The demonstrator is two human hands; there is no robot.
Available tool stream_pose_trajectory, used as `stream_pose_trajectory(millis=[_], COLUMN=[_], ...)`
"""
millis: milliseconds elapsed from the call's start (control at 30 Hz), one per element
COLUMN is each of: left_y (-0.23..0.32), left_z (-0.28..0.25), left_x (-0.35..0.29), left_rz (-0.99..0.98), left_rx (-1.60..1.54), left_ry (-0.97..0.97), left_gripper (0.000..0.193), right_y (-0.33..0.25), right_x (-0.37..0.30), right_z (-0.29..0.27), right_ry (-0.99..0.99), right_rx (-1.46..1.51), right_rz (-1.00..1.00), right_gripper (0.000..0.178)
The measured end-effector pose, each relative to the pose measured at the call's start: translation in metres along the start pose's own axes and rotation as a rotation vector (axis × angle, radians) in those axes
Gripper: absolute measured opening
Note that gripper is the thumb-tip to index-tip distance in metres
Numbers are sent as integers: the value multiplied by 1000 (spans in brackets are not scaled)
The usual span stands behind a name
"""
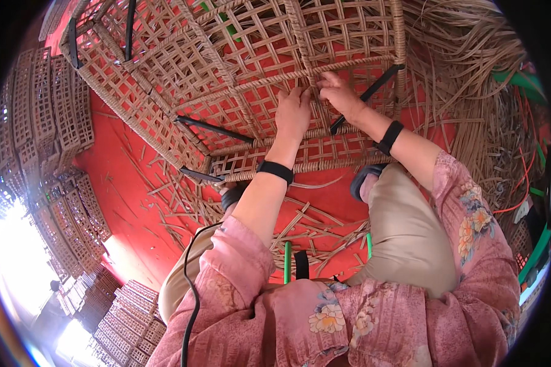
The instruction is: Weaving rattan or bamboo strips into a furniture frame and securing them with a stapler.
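Observation:
A large woven rattan basket (257,52) with open lattice sides lies before me. Twisted cane rims its edges, and black bars (214,129) brace its corners. Over the lattice, near a twisted crosswise rib, both my hands work close together. My left hand (292,115) has its fingers curled down onto the weave beside an upright rib. Just to the right, my right hand (341,99) bends its fingers against the same rib, thumb and fingertips close together. Any strand between the fingertips of either hand is too small to make out. Black bands circle both wrists.
Long loose rattan strips (477,73) pile up at the right. Cut scraps (177,202) litter the red floor covering (119,177). Stacked woven baskets (49,104) stand along the left. A black cable (193,287) runs by my left arm; an orange cord (523,183) lies at the right.

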State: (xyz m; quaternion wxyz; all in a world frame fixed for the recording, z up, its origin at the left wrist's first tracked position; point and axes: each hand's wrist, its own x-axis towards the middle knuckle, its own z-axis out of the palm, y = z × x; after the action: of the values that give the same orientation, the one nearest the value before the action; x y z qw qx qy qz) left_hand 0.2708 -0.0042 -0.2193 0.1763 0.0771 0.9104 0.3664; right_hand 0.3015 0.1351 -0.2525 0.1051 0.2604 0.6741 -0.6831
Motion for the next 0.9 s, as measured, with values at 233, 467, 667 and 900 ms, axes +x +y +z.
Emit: stream_pose_trajectory(millis=[233, 467, 667, 900], left_y=[79, 84, 5, 0], left_z=[-34, -38, 5, 28], left_x=[-33, -40, 8, 11], left_rz=[261, -62, -152, -160], left_rx=[597, -300, -270, -568], left_ry=[-631, -1020, -85, 0], left_gripper=[33, 35, 26, 17], right_y=[-6, 10, 12, 0], right_x=[9, 10, 10, -4], right_z=[0, -6, -8, -2], right_ry=[-117, -62, -85, 117], right_rx=[-21, -388, -192, -468], right_rz=[117, -234, -307, -496], right_gripper=[45, 33, 29, 26])
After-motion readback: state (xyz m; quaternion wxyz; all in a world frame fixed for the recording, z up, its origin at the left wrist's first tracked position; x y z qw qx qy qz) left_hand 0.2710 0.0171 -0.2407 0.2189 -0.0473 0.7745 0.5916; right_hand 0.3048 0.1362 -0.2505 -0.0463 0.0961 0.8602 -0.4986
